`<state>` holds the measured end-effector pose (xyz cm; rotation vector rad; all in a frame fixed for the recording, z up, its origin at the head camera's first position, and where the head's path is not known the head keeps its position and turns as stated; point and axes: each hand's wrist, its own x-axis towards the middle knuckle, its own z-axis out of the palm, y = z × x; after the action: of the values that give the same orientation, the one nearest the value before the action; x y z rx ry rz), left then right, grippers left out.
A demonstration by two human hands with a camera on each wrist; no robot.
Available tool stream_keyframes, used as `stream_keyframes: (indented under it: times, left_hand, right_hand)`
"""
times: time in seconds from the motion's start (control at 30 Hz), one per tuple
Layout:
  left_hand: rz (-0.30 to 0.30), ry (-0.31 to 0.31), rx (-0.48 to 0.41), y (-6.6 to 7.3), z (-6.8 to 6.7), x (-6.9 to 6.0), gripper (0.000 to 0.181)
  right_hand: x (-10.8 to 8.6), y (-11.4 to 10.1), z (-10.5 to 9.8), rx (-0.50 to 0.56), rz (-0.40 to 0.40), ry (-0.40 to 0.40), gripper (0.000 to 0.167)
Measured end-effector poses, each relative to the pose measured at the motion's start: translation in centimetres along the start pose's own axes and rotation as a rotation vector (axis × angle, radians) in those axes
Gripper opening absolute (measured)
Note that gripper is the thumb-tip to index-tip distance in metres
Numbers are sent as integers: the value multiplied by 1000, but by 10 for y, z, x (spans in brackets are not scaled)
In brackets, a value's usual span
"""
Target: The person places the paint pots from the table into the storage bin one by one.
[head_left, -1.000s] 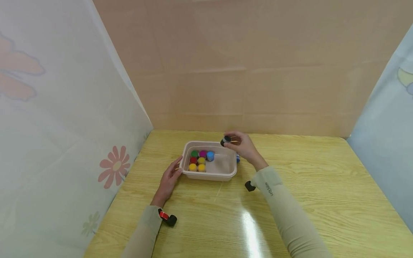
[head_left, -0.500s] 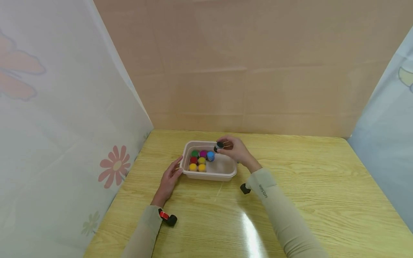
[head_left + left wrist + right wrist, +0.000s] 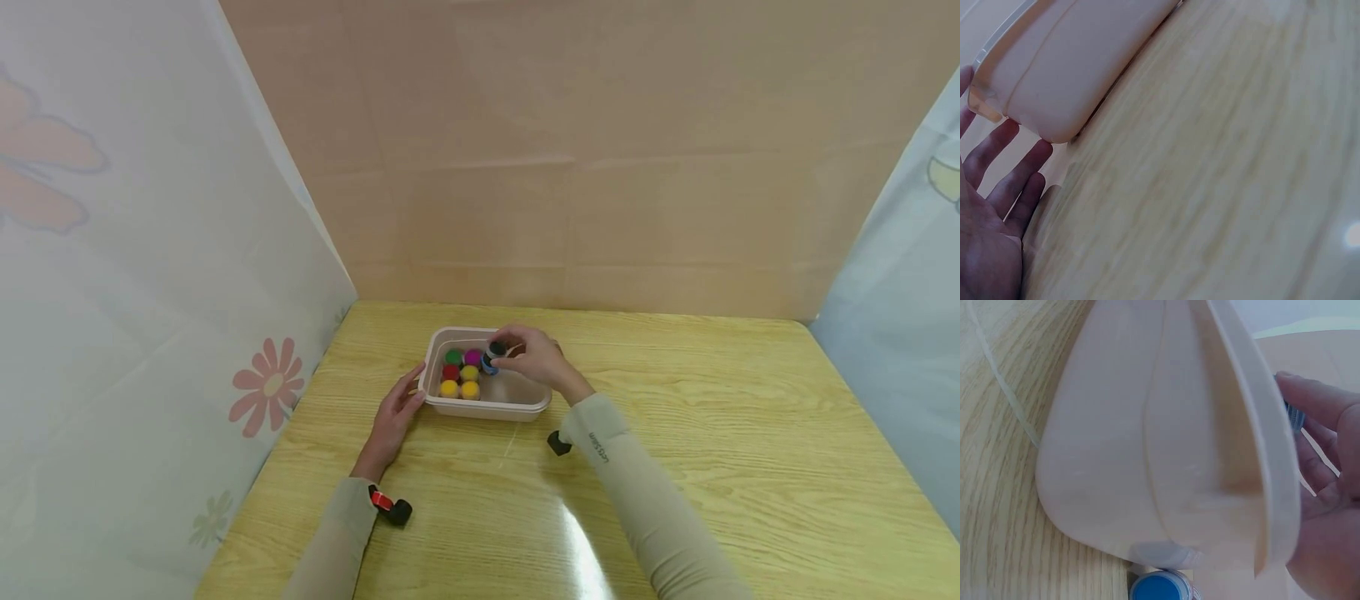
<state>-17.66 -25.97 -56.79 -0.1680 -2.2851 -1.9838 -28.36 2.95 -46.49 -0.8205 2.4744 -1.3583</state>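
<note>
In the head view, my right hand [image 3: 536, 358] pinches a small black-lidded jar [image 3: 496, 347] between thumb and fingers, over the inside of a pale pink plastic box [image 3: 525, 407]. Just under that jar, a blue jar [image 3: 490, 367] in the box is partly covered. Only a sliver of the held jar [image 3: 1295, 417] shows in the right wrist view, past the box rim. My left hand [image 3: 392, 421] rests at the box's left end. Its fairly straight fingers [image 3: 1019, 175] touch the outer wall in the left wrist view.
Several small jars with green, purple, red and yellow lids, such as a yellow one [image 3: 470, 391], stand in the box's left half. Outside the box, a blue-lidded jar [image 3: 1159, 587] stands against its wall. The wooden table [image 3: 712, 433] meets a brown backdrop [image 3: 600, 208].
My right hand has carried the black-lidded jar leftward and down, from above the box's back right rim to beside the blue jar. My left hand has stayed in place.
</note>
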Motion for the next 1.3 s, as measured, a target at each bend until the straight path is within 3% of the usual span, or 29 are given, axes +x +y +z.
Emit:
stream_keyframes:
  times: [0.7, 0.93, 1.13, 1.3]
  left_hand:
    - [-8, -2, -3, -5, -2, 1, 50]
    - [-10, -14, -27, -4, -3, 1, 51]
    - [-36, -25, -37, -5, -4, 2, 53]
    - [-43, -35, -26, 16, -4, -4, 52]
  right_hand:
    - [7, 2, 13, -164, 12, -37, 31]
    - [10, 7, 18, -168, -18, -54, 29]
    - [7, 4, 20, -157, 23, -61, 31]
    - [7, 3, 21, -149, 42, -71, 31]
